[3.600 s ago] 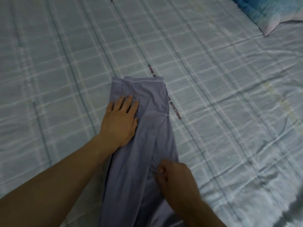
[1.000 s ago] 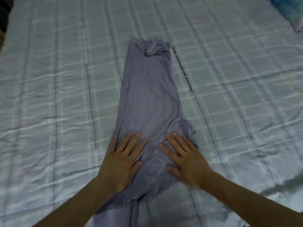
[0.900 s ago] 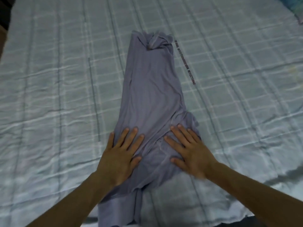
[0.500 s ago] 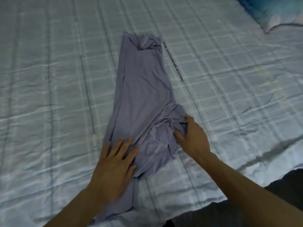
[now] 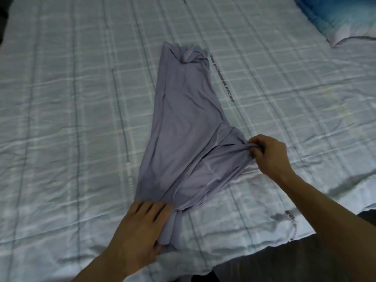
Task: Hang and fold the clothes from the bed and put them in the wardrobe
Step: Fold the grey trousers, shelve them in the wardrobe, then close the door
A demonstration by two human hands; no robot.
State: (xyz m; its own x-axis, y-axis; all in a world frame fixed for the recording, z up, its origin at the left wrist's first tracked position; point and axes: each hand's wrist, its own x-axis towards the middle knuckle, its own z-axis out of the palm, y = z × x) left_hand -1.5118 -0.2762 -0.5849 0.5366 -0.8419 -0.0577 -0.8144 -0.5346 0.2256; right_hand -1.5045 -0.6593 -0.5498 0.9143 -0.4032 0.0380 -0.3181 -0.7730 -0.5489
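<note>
Pale checked quilted bed cover (image 5: pixel 81 98) carries a thin lavender-grey stretch garment (image 5: pixel 183 123), laid lengthwise, not yet folded. Left hand (image 5: pixel 140 226) presses its near end flat; right hand (image 5: pixel 268 155) pinches a bunched side. Folding and wardrobe remain.

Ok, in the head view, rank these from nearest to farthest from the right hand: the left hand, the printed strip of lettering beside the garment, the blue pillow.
From the right hand, which pinches the grey garment:
1. Printed strip of lettering, up and left of it, beside the garment.
2. Left hand, lower left, on the garment's near end.
3. Blue pillow, far top right corner.
</note>
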